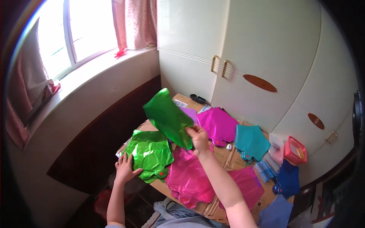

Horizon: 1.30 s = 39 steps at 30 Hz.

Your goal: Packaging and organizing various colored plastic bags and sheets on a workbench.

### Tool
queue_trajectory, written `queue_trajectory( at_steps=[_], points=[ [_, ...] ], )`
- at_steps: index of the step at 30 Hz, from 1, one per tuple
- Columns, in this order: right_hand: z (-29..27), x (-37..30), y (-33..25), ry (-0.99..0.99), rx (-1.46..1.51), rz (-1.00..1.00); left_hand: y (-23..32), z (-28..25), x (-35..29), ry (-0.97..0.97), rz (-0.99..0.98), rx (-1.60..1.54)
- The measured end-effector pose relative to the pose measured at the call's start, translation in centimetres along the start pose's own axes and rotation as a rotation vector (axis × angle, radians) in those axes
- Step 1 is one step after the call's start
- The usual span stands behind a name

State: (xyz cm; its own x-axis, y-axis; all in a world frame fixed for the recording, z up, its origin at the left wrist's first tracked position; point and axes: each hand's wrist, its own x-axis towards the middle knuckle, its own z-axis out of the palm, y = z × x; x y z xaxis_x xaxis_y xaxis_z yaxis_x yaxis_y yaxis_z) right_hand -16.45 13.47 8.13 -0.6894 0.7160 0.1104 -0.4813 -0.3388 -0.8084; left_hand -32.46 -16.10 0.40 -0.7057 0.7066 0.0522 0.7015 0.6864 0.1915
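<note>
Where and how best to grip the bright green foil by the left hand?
Bright green foil: probably pinch its right edge from the right, thumb on top. It lies flat, crinkled; that edge is uncovered, and the left hand rests at the opposite side.

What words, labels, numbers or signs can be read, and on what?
None can be read clearly.
White label on the cardboard: too small.
Cardboard beside the teal foil piece: faint print, too blurred.
Smaller brown oval on the cabinet: marks too small.
Green foil piece in the right hand: no lettering visible.
</note>
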Motion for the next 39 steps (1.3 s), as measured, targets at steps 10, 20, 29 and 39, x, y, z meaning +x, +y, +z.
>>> queue_trajectory(
  at_steps=[10, 20, 29, 39],
  points=[
    [-5.1, -11.8, -18.7, 0.274, -1.096, -0.793, 9.6, -2.0, -0.4, 0.227, 0.350, -0.506],
    [-4.9, -25.9, -17.7, -0.479, -2.137, -1.116, 28.7, -2.5, -8.0, -1.138, 0.374, -2.110],
    [-12.0, -32.5, -9.0, -0.376, -2.122, -0.821, 32.1, 5.6, -11.6, -1.116, -0.095, -1.698],
    [-16.6, -35.3, -11.9, 0.174, -1.485, -0.312, 32.4, 8.2, -10.9, -1.058, 0.001, -1.599]
  ],
)
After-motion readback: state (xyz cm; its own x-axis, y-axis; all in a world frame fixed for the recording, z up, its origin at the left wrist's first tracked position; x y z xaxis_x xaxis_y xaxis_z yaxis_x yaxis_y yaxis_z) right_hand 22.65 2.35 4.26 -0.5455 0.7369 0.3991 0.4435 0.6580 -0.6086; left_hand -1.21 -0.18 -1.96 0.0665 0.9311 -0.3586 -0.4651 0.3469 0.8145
